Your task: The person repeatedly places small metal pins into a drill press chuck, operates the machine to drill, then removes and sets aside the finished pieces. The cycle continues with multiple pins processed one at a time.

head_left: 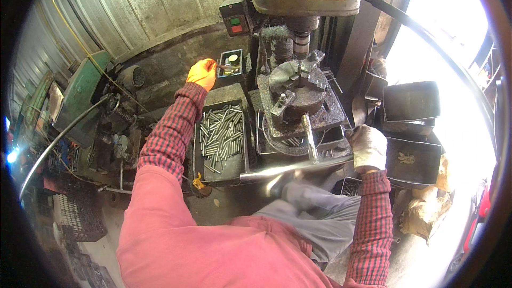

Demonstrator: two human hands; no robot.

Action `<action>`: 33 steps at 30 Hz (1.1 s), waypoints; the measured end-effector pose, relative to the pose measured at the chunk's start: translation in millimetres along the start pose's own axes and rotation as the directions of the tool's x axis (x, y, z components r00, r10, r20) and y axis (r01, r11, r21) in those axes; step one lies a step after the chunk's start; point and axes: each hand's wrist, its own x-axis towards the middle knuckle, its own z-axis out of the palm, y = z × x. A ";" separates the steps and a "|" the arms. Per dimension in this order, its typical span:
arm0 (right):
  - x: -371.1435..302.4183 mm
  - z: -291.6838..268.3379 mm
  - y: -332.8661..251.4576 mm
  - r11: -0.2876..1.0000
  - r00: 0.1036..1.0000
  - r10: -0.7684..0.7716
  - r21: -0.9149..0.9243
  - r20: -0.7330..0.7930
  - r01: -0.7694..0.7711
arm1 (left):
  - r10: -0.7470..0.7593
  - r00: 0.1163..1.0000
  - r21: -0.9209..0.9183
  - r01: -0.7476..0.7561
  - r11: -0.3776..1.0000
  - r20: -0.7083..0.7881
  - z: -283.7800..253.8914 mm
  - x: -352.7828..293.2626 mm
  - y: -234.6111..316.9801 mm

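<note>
My left hand (202, 73), in an orange glove, is closed on a thin brown stick-like tool (228, 67), perhaps a brush. The tool reaches over a small blue-rimmed tray (231, 73) with small containers in it. My right hand (369, 148), in a whitish glove, is curled at the right of the drill press table; whatever is inside its fingers is hidden. Between my hands stands a round chuck (285, 78) on a chip-covered plate, under the drill chuck (301, 45). A metal handle (309, 137) sticks out from the fixture toward me.
A metal tray (244, 144) of short steel pins (221, 134) lies below my left forearm. A bright bar (293, 168) crosses the front. Dark bins (410, 101) stand at right. A switch box (234, 17) with green and red buttons hangs behind.
</note>
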 end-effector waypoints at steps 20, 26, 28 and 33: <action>-3.1 -5.6 1.8 0.999 0.998 0.019 0.038 -0.067 -0.017 | 0.041 0.996 -0.784 0.039 0.620 0.082 48.0 -57.5 178.9; -3.5 -0.5 5.8 0.999 0.996 0.019 0.036 -0.082 -0.016 | -0.027 0.993 -0.797 -0.079 0.598 -0.118 33.8 -33.2 73.5; -2.5 1.3 5.6 0.999 0.996 0.010 0.044 -0.094 -0.006 | -0.166 0.978 -0.698 0.030 0.715 -0.129 27.7 -20.1 31.4; 1.0 1.6 2.2 0.999 0.998 0.044 0.029 -0.050 -0.043 | -0.140 0.950 -0.421 0.011 0.907 -0.278 45.5 5.1 -32.3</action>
